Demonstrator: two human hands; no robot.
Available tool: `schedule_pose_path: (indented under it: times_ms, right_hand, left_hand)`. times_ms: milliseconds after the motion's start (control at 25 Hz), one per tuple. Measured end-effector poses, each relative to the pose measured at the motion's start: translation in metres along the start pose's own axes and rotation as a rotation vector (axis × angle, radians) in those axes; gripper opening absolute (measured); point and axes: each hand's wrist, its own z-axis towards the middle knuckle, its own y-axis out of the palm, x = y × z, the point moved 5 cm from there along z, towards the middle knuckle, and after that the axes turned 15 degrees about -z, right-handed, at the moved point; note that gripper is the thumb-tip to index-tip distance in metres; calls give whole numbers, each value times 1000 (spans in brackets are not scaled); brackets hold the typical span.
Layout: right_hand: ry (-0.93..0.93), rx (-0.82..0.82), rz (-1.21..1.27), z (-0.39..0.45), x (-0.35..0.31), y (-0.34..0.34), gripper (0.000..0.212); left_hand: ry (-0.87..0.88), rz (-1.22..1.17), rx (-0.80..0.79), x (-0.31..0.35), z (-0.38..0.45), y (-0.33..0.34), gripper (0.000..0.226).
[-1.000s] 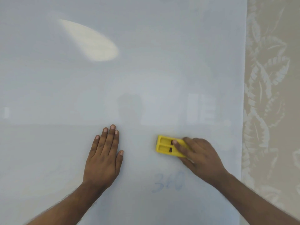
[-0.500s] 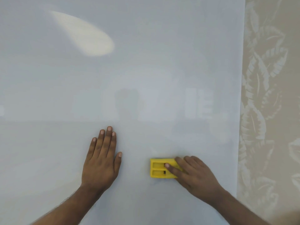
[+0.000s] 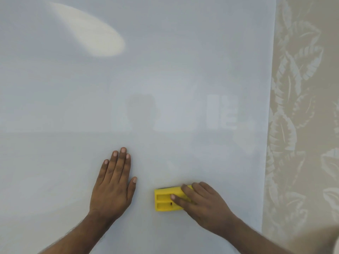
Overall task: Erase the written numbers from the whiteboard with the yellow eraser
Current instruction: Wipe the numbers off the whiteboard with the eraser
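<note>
Bright yellow eraser [image 3: 166, 199] under the right hand [image 3: 203, 204]; pale blue-white whiteboard [image 3: 165, 88]; beige wallpaper [image 3: 302, 107] with pale leaf pattern beyond.

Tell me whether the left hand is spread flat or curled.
Spread flat: the left hand lies palm-down on the whiteboard, fingers straight and close together, thumb out to the side, holding nothing.

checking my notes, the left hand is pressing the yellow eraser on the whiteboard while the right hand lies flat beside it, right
Not quite: the head view shows the hands swapped. The right hand presses the yellow eraser on the whiteboard, while the left hand lies flat beside it.
</note>
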Motion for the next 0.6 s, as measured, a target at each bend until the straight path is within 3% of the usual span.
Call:
schedule_pose_path:
  times_ms: [80, 160, 360, 600]
  right_hand:
    - [-66, -1, -39, -19, 13, -3, 50]
    - [-11, -7, -48, -27, 42, -8, 47]
    - [428, 33, -13, 4, 112, -16, 49]
    - [597, 57, 48, -18, 64, -4, 48]
  left_hand:
    - [14, 7, -6, 1, -5, 1, 67]
    - [17, 12, -16, 1, -11, 3, 68]
    - [0, 13, -28, 2, -15, 5, 67]
    - [4, 15, -42, 2, -16, 6, 67]
